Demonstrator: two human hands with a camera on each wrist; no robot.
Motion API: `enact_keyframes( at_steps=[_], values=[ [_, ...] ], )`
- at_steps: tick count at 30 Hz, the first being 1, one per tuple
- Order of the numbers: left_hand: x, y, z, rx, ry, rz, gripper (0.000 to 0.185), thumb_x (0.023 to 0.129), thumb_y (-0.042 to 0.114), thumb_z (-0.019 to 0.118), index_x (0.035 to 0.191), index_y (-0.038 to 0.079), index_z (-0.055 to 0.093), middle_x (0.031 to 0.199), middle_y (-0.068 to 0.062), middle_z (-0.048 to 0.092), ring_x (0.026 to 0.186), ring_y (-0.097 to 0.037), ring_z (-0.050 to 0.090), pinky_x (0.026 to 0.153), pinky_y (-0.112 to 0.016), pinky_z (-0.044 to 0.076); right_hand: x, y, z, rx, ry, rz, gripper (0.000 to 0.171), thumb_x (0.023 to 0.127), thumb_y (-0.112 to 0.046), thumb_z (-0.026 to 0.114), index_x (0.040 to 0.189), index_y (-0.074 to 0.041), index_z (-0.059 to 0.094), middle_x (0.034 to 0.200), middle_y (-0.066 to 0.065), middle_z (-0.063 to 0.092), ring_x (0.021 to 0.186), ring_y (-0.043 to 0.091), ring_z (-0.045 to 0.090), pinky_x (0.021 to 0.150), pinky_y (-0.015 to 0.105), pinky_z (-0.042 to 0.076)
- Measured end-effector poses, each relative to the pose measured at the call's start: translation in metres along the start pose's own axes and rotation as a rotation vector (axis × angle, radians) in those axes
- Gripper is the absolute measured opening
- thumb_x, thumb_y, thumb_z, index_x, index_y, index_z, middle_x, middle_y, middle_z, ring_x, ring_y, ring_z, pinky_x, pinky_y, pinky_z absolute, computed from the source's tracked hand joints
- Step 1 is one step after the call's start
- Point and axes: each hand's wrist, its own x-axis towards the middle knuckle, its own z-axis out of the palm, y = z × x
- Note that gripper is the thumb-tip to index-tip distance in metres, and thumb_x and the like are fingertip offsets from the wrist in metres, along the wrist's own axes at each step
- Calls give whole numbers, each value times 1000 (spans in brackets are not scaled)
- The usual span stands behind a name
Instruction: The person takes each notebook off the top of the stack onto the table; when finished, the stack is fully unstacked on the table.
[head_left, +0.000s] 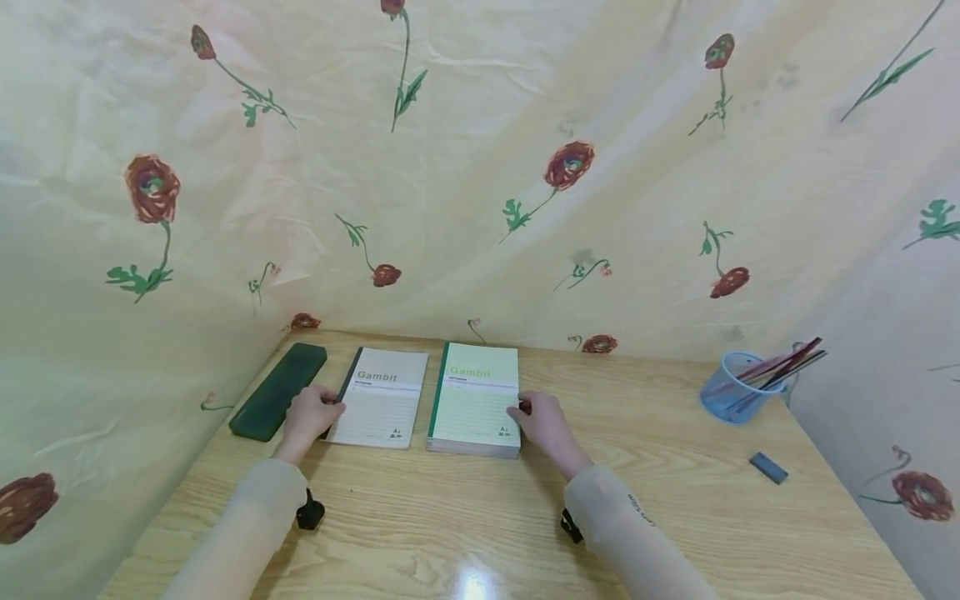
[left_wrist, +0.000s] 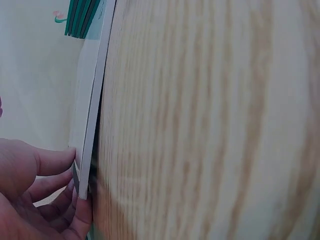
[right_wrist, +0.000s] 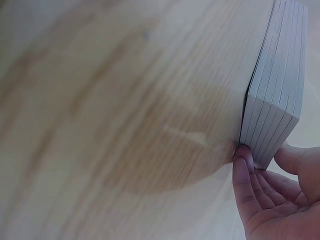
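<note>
A: Where are the hands?

B: The left hand [head_left: 311, 414] grips the left edge of a thin grey notebook [head_left: 381, 398], fingers [left_wrist: 52, 161] curled around its black spine. The right hand [head_left: 542, 421] holds the right edge of a thick stack of green notebooks [head_left: 476, 400], its fingers [right_wrist: 243, 170] tucked under the stack's lower corner, thumb on top.

A: Where do they lie?

B: Side by side at the middle of the wooden bench [head_left: 465, 533]. A dark green pencil case [head_left: 278, 389] sits at nine o'clock of the grey notebook. A blue pen cup [head_left: 738, 388] stands at three o'clock, a small dark eraser [head_left: 768, 467] at four.
</note>
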Motion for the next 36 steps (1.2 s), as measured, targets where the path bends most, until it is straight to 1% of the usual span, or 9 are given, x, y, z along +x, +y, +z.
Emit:
enact_keyframes(
  at_steps=[8, 12, 15, 17, 20, 24, 30, 32, 36],
  values=[
    [2, -3, 1, 0, -3, 1, 31, 93, 11, 65, 114, -12, 65, 111, -29, 66, 101, -43, 61, 86, -56, 48, -1, 0, 0, -5, -2, -6, 25, 96, -8, 67, 115, 7, 67, 92, 13, 68, 77, 19, 59, 70, 35, 52],
    [2, -2, -1, -7, 32, -6, 32, 94, 13, 62, 114, -11, 66, 112, -28, 66, 104, -43, 61, 88, -56, 47, -1, 0, 0, -11, -6, 0, 26, 95, -8, 66, 116, 8, 66, 93, 14, 69, 79, 20, 60, 72, 36, 53],
    [2, 4, -4, -27, 88, -7, 33, 95, 14, 60, 117, -10, 66, 113, -27, 66, 105, -42, 61, 89, -56, 47, 0, 0, 0, -15, -11, 2, 27, 96, -8, 66, 117, 8, 66, 94, 14, 69, 80, 21, 61, 73, 37, 53],
    [3, 11, -5, -47, 118, 11, 34, 96, 15, 60, 119, -10, 65, 112, -26, 66, 103, -42, 61, 88, -55, 47, 0, 0, 0, -13, -10, 7, 27, 95, -9, 66, 117, 8, 66, 94, 14, 69, 82, 21, 61, 74, 37, 53],
    [6, 23, -5, -90, 128, 55, 34, 97, 17, 60, 120, -9, 65, 110, -25, 66, 99, -39, 61, 85, -52, 47, 0, 0, 0, -10, -10, 13, 26, 96, -8, 66, 116, 7, 66, 94, 14, 68, 81, 21, 60, 73, 37, 53],
    [8, 43, 4, -171, 64, 127, 33, 99, 18, 60, 120, -6, 66, 109, -22, 66, 96, -34, 60, 82, -45, 49, 0, -1, -1, 5, -14, 28, 26, 96, -9, 66, 116, 7, 66, 96, 14, 68, 82, 21, 60, 74, 36, 53],
    [3, 73, 32, -246, -37, 212, 30, 99, 20, 63, 116, -3, 67, 106, -16, 66, 98, -29, 61, 82, -40, 51, 1, 0, -3, 22, -15, 39, 29, 96, -8, 66, 119, 9, 64, 99, 15, 68, 88, 24, 62, 78, 38, 54],
    [0, 81, 43, -264, -56, 227, 28, 98, 18, 64, 114, -4, 67, 104, -16, 67, 96, -28, 62, 80, -39, 52, 2, 1, -3, 24, -13, 37, 30, 95, -9, 67, 119, 9, 63, 100, 16, 68, 90, 25, 64, 78, 39, 55],
    [-5, 90, 63, -314, -93, 202, 26, 97, 14, 65, 113, -6, 67, 100, -15, 67, 90, -26, 62, 74, -34, 54, 3, 3, -3, 44, -15, 53, 32, 95, -11, 68, 120, 8, 63, 101, 16, 67, 92, 26, 64, 79, 38, 55]
  ],
)
